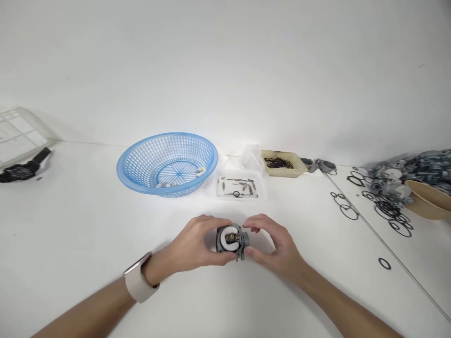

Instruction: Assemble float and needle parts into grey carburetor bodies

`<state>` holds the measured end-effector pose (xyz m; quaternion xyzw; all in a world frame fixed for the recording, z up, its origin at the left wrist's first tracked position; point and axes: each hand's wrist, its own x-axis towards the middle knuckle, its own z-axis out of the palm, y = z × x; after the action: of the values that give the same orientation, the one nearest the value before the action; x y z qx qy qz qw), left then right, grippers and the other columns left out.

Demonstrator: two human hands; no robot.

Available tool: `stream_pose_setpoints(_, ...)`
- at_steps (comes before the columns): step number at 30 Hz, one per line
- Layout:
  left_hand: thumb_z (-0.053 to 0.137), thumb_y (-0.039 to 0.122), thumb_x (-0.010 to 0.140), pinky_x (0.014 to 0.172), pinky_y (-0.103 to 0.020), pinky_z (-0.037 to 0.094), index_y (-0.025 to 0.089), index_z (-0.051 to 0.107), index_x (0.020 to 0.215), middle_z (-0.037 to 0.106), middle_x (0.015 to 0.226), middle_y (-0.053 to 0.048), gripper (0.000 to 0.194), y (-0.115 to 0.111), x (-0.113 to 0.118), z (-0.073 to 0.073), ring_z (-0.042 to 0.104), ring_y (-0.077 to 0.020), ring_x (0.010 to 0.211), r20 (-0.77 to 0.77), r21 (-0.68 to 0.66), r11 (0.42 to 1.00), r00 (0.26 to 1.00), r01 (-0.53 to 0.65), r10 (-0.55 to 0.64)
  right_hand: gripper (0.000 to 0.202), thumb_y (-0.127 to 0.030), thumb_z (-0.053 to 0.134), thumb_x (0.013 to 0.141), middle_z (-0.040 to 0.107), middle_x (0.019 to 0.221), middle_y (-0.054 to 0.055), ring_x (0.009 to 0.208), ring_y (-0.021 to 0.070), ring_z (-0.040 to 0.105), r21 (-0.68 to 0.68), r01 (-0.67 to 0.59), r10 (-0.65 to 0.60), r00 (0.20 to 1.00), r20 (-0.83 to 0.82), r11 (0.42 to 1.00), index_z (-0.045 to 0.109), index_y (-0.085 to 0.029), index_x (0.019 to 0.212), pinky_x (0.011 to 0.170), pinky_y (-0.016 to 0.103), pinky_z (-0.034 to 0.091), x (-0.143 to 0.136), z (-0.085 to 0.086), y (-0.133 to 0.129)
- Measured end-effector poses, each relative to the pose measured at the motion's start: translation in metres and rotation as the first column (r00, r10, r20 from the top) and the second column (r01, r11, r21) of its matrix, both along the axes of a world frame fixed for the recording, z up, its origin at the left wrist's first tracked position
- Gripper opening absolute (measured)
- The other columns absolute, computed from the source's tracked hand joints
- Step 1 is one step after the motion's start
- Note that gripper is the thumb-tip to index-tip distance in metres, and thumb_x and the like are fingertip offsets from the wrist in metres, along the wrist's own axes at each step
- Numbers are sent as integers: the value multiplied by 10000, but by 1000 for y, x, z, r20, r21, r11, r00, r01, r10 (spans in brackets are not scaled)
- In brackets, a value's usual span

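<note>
Centrally, my left grip [197, 244] and right grip [271, 246] both close around a small grey carburetor body [230, 240] above the white tabletop [88, 225]; blue basket [167, 162] behind.

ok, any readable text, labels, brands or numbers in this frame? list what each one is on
None can be read.
Metal part held between left hand and right hand: no marking visible; too small to tell.
Blue basket: no lettering.
Clear tray of small parts: no label.
Tan box of rings: no print visible.
Black watch at far left: face too small and blurred.
</note>
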<state>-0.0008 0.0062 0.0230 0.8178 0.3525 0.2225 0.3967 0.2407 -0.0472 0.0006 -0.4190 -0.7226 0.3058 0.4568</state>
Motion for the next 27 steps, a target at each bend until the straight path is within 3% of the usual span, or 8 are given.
stream_pose_setpoints(2,855,379,769,899,-376,562,286,754,1172,796,1077,15,426,-2,1,-2,725,-253,961,-7,-8,1000,1000,-5,5,364,-163,788,838,744,1072,49,972,241,702,111,-29,32,999,-24,993,714,-301,1166,866,394,604,-1,0,0)
stream_pose_setpoints(6,822,381,799,853,-349,582,268,750,1148,794,1094,9,374,-6,4,-1,733,-246,947,-31,-53,998,999,16,-17,348,-102,770,821,757,1039,48,929,238,725,167,-51,56,998,-30,985,737,-304,1103,828,393,631,-8,-3,-2)
stream_pose_setpoints(12,795,351,786,900,-351,605,277,680,1254,778,1166,-10,488,-7,3,-5,735,-266,1011,-33,-46,999,999,-10,9,265,-112,738,844,754,1032,61,900,217,736,162,-46,52,998,-30,986,741,-274,1054,808,360,645,-9,-2,-1)
stream_pose_setpoints(15,771,314,802,897,-343,605,286,667,1243,777,1143,-7,454,-7,2,-11,733,-258,1007,-6,-16,1000,1000,-6,6,240,-142,741,866,750,1017,57,845,196,722,159,-45,50,998,-31,986,729,-267,1070,774,337,647,-9,-3,0)
stream_pose_setpoints(27,783,265,795,910,-338,583,303,618,1271,750,1178,19,506,-10,1,-14,718,-223,1042,-4,40,999,1000,12,-12,382,-59,729,815,719,972,55,824,182,653,149,-67,82,991,-101,987,717,-230,1155,752,321,592,-9,-6,0)
